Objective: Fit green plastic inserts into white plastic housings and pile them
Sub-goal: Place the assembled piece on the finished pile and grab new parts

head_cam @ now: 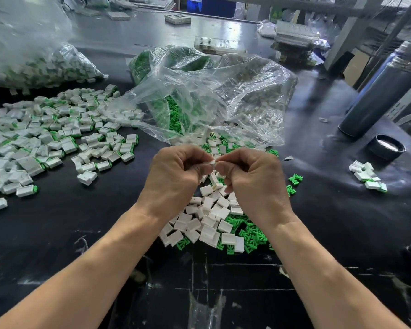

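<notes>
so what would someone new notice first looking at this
Probably the two hands meeting at centre, left hand and right hand pinching one small white piece between them. Next, the big spread of finished white-and-green pieces on the left, and the crumpled clear bag spilling green inserts just behind the hands.

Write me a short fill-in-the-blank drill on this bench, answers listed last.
1. Both hands pinch one small ____ part between them.
2. The pile of finished pieces lies to the person's ____.
3. The loose inserts under the forearms are ____.
4. The dark cylinder stands on the person's ____ side.

Answers: white; left; green; right
</notes>
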A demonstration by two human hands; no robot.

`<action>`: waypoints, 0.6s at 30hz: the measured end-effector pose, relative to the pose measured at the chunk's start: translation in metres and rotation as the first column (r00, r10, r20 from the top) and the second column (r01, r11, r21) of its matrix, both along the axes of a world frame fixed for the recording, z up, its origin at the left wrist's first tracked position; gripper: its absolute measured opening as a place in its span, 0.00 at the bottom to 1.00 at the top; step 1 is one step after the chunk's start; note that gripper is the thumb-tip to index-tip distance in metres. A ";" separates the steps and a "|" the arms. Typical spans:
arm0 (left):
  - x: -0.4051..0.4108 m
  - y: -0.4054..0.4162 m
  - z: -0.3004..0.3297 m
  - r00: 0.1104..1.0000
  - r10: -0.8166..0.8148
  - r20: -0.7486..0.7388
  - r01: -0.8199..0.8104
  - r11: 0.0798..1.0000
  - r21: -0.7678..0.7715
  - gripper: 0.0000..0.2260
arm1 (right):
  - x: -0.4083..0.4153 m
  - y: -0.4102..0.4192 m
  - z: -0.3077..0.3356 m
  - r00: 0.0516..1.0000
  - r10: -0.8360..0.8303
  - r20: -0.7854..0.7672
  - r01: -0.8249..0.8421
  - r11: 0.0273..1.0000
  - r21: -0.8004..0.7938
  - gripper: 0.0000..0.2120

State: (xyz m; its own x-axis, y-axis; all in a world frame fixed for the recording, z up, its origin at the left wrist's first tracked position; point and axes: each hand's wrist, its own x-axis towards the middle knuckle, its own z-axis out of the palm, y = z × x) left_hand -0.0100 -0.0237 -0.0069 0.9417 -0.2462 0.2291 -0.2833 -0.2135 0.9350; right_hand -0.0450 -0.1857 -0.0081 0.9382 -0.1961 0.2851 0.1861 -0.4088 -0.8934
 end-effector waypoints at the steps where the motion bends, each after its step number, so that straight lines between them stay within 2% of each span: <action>1: 0.000 0.000 0.000 1.000 0.002 0.002 -0.002 1.000 0.001 0.09 | 0.000 0.000 0.001 1.000 -0.002 0.002 0.002 1.000 -0.007 0.12; 18: 0.000 0.004 0.006 0.999 -0.030 0.039 0.025 0.993 0.118 0.12 | -0.001 0.000 0.001 1.000 0.008 -0.029 -0.010 0.998 -0.057 0.12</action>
